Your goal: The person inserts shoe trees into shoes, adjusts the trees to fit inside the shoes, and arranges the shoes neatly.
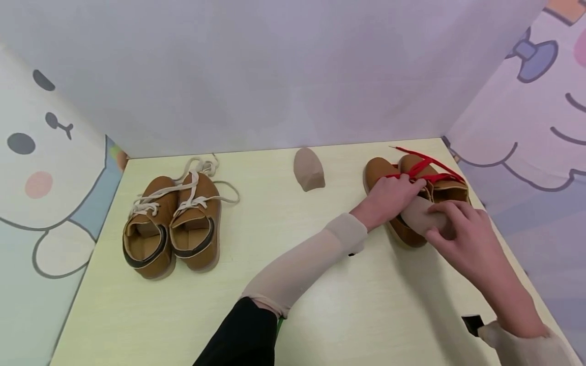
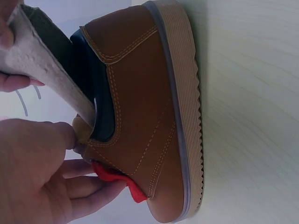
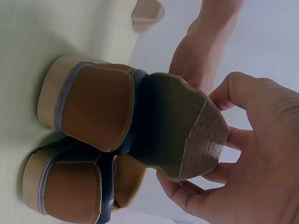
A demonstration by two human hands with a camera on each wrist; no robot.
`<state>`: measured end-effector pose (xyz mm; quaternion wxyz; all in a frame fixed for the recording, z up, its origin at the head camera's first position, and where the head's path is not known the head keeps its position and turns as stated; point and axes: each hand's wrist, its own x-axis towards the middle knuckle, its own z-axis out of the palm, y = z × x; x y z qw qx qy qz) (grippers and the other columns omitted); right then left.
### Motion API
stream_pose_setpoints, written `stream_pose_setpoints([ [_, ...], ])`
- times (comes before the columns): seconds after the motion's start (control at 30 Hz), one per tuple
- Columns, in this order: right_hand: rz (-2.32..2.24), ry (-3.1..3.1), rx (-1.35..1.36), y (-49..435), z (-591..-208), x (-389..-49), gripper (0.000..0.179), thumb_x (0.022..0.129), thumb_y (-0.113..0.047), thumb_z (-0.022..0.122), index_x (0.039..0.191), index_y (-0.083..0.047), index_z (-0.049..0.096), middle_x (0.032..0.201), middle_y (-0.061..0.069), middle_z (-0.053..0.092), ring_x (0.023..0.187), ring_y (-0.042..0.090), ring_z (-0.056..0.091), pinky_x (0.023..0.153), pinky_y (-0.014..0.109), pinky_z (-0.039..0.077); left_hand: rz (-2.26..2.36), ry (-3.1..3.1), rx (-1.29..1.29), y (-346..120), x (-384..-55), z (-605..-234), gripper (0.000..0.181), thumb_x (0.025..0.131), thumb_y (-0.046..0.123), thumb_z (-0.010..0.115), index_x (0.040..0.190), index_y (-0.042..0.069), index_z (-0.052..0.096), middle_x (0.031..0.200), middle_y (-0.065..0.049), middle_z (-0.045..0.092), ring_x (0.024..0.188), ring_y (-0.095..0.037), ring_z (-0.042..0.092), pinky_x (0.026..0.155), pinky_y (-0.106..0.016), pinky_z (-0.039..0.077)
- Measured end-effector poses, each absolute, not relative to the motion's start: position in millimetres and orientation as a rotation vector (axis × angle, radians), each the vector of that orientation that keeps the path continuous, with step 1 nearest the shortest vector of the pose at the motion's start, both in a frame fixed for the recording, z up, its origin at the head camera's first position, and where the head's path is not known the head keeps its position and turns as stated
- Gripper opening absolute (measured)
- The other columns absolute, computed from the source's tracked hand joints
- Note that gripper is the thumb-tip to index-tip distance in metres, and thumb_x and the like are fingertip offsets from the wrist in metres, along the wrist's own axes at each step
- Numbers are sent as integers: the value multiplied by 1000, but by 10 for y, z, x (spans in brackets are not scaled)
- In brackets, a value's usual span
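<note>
At the table's right, my right hand [image 1: 473,241] holds a beige moulded-pulp shoe insert [image 1: 422,216] between thumb and fingers. One end of the insert reaches into the opening of a brown shoe [image 1: 406,235] with a dark collar lining. My left hand [image 1: 394,197] pinches that shoe's tongue [image 2: 81,129] at the front of the opening, beside a red lace [image 2: 117,177]. In the right wrist view the insert's hollow side [image 3: 180,121] shows above the heel. Close alongside stands the matching brown shoe [image 1: 450,193], with red laces [image 1: 423,163] lying across the pair.
Another beige insert [image 1: 309,170] lies at the table's back middle. On the left stand two brown shoes [image 1: 157,229] with white laces [image 1: 194,188], some trailing behind them. A pale wall [image 1: 274,76] borders the light wooden table [image 1: 284,229], with cartoon-printed panels at both sides.
</note>
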<state>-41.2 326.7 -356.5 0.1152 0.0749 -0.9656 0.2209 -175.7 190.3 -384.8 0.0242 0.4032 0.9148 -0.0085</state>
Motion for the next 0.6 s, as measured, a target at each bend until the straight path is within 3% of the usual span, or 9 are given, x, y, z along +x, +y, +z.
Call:
stream_pose_setpoints([
  [0.37, 663, -2893, 201, 3258, -3624, -589, 29, 88, -8, 66, 117, -5, 68, 126, 29, 58, 110, 45, 47, 93, 62, 31, 8, 2810, 1236, 1890, -1731, -3851, 39, 108, 36, 55, 145, 32, 43, 123, 4, 66, 84, -9, 63, 76, -21, 59],
  [0.6, 696, -2945, 136, 3241, -3620, -664, 52, 91, -11, 71, 138, 4, 55, 127, 31, 59, 114, 51, 46, 92, 64, 36, 48, 2815, 1234, 1878, -1757, -3869, 36, 109, 35, 52, 144, 32, 44, 121, 6, 67, 85, -9, 63, 75, -21, 58],
])
